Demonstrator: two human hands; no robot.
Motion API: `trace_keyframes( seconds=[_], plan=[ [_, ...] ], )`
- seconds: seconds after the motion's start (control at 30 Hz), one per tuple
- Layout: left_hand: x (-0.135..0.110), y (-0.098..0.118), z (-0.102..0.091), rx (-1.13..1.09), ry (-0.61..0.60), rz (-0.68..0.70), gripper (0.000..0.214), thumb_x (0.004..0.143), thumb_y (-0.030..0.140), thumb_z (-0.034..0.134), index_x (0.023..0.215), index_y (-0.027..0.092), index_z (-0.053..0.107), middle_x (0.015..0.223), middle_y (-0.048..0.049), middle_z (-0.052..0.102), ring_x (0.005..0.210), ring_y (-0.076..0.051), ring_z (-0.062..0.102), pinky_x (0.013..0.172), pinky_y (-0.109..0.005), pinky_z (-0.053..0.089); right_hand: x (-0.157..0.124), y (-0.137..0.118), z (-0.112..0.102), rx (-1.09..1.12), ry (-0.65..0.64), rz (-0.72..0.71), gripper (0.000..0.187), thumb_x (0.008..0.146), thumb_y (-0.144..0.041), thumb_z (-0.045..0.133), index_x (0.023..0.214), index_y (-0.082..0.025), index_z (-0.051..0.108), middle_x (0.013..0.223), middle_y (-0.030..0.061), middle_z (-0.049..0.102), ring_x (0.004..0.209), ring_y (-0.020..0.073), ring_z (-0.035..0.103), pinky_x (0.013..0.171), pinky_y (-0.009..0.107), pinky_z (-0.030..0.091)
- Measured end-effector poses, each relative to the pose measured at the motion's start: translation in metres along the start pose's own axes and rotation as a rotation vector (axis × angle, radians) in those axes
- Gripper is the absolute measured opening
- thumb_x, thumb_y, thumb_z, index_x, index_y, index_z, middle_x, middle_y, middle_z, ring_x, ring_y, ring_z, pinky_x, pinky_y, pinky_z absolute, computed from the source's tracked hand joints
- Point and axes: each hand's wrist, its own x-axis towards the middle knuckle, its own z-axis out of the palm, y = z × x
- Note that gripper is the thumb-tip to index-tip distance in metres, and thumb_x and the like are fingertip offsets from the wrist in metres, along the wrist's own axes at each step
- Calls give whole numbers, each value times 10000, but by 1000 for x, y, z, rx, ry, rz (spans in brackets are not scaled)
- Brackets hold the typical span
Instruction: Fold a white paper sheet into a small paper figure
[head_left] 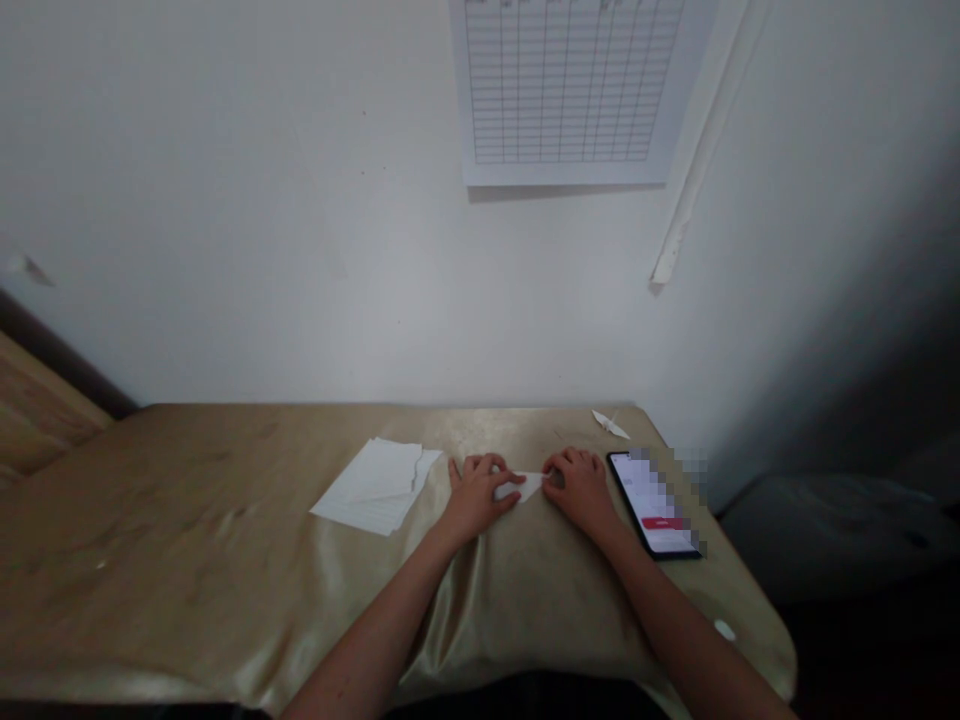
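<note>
A small piece of folded white paper (pixel 531 487) lies on the cloth-covered table between my two hands. My left hand (pixel 480 492) holds its left part, with thumb and index finger on it and the little finger stretched outward. The fingertips of my right hand (pixel 581 490) are closed on the paper's right tip. My left hand partly hides the paper, so its full shape cannot be made out. Left of my left hand is a loose stack of white paper sheets (pixel 375 487), one with a torn edge.
A lit phone (pixel 651 510) lies right of my right hand. Behind it is a small folded white paper piece (pixel 610 425). A small white object (pixel 724 630) sits near the right edge of the gold tablecloth (pixel 187 540). The wall bears a printed chart (pixel 562 90).
</note>
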Motion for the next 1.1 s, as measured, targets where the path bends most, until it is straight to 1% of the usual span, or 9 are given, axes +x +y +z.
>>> trace_keyframes(
  seconds=[0.23,0.4,0.53,0.7,0.77,0.87,1.0,1.03,1.1],
  plan=[
    [0,1,0,8,3,-17,292,893,444,705,1184,465,717,1287,-13,592,1298,-316,448,1145,-779,57,-4,-5,0,-4,-13,26,226,847,-394,672,1041,-279,690,1140,55,641,1183,284,513,1098,501,258],
    [0,1,1,-2,7,-14,299,887,444,715,1185,475,714,1298,-10,587,1311,-312,443,1146,-777,51,-4,-9,3,-1,-7,45,348,789,-454,708,1083,-271,665,1167,76,619,1191,309,503,1116,544,232],
    [1,0,1,-4,9,-13,289,890,436,714,1177,475,719,1293,-12,586,1305,-315,445,1142,-783,61,-6,-13,6,7,-9,38,438,748,-501,734,1107,-267,648,1195,82,604,1200,322,496,1139,576,201],
    [1,1,0,-9,-3,-24,292,894,432,705,1183,472,722,1302,-16,576,1309,-320,434,1148,-777,52,-9,-14,8,11,2,15,509,732,-562,747,1127,-261,633,1214,89,600,1220,329,491,1156,583,182],
    [1,1,0,-16,-2,-22,290,895,432,704,1182,472,722,1302,-15,578,1314,-320,430,1150,-776,46,-10,-12,7,19,2,7,505,747,-582,737,1120,-259,634,1220,94,597,1224,331,491,1159,581,180],
    [0,1,0,-26,8,-17,287,893,425,708,1176,471,724,1300,-14,586,1317,-319,431,1148,-777,48,-9,-7,6,39,-15,-20,461,789,-587,708,1108,-261,643,1219,88,599,1231,321,491,1151,552,212],
    [-1,4,-1,-25,14,-27,290,890,429,708,1178,458,724,1286,-16,595,1309,-313,441,1152,-771,46,-8,-2,3,66,-23,-39,281,878,-457,645,1085,-269,664,1194,67,615,1222,287,495,1146,507,231],
    [-2,5,-1,-24,16,-28,293,886,439,710,1178,451,725,1284,-18,595,1306,-314,444,1152,-770,52,-7,-2,3,69,-18,-39,248,884,-421,636,1077,-269,668,1191,66,617,1218,283,495,1141,500,238],
    [-2,7,-2,-23,26,-32,297,872,473,720,1168,440,732,1278,-22,593,1296,-319,452,1149,-774,66,-6,-3,4,63,-6,-39,247,864,-404,654,1067,-264,671,1188,69,618,1214,290,494,1130,496,254]
  ],
)
